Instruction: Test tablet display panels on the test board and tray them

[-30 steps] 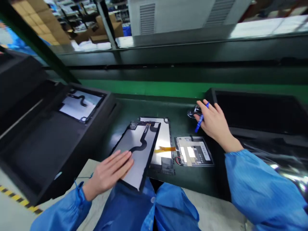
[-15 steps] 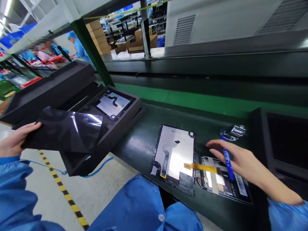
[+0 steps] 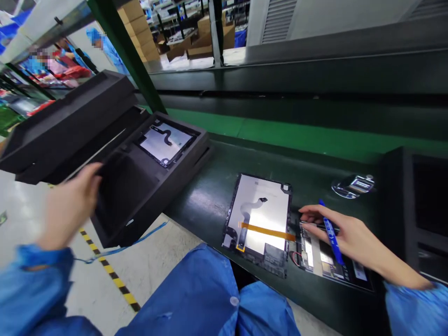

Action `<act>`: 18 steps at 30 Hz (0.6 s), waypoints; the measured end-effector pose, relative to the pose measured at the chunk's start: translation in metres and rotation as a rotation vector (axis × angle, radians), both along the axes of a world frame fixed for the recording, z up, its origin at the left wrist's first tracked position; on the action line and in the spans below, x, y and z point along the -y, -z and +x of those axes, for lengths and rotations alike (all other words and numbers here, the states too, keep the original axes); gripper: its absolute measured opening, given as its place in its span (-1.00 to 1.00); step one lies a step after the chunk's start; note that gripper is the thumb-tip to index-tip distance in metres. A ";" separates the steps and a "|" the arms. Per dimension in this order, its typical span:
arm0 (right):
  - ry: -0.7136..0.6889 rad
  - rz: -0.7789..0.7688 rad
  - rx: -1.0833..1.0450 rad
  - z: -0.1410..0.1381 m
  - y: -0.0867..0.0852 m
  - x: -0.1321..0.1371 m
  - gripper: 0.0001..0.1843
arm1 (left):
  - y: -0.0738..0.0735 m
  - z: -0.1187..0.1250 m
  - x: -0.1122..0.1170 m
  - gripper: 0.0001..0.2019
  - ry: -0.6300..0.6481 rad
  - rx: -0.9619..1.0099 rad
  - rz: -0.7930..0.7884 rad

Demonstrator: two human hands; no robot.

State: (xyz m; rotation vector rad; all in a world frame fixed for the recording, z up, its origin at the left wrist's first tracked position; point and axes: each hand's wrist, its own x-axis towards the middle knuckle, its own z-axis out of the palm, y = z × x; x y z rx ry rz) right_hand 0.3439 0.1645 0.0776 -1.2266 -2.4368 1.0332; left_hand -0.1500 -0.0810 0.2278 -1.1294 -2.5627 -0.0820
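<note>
A tablet display panel lies face down on the dark green bench, an orange flex cable running from it to a circuit assembly on its right. My right hand rests on that assembly with a blue pen held between its fingers. My left hand is blurred by motion at the near edge of the black foam tray on the left; its fingers are not clear. Another panel sits in that tray's far pocket.
A second black tray is stacked behind the first. A small shiny metal dish lies on the bench. A black tray stands at the right. A green conveyor strip runs behind. Other people work at far left.
The dark plastic film that my left hand held half a second ago is gone from view, and the hand has moved to the tray. The orange cable now lies across the panel.
</note>
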 end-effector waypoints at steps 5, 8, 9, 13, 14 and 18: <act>-0.035 0.113 -0.018 0.001 0.010 0.006 -0.68 | 0.079 0.030 -0.005 -0.51 0.334 0.036 0.007; -0.151 0.197 -0.059 -0.009 0.016 0.016 -0.53 | 0.078 0.038 0.003 -0.44 0.376 -0.051 0.209; -0.196 0.209 -0.063 -0.013 0.017 0.020 -0.48 | 0.076 0.047 0.002 -0.41 0.428 -0.075 0.296; -0.266 0.232 -0.026 -0.030 0.021 0.030 -0.55 | 0.084 0.116 -0.023 -0.50 0.714 0.068 0.544; -0.271 0.228 -0.026 -0.033 0.021 0.030 -0.60 | 0.092 0.137 -0.035 -0.58 0.770 0.170 0.552; -0.203 0.117 -0.117 -0.034 0.017 0.034 -0.59 | 0.133 0.196 -0.104 -0.77 1.021 0.527 0.248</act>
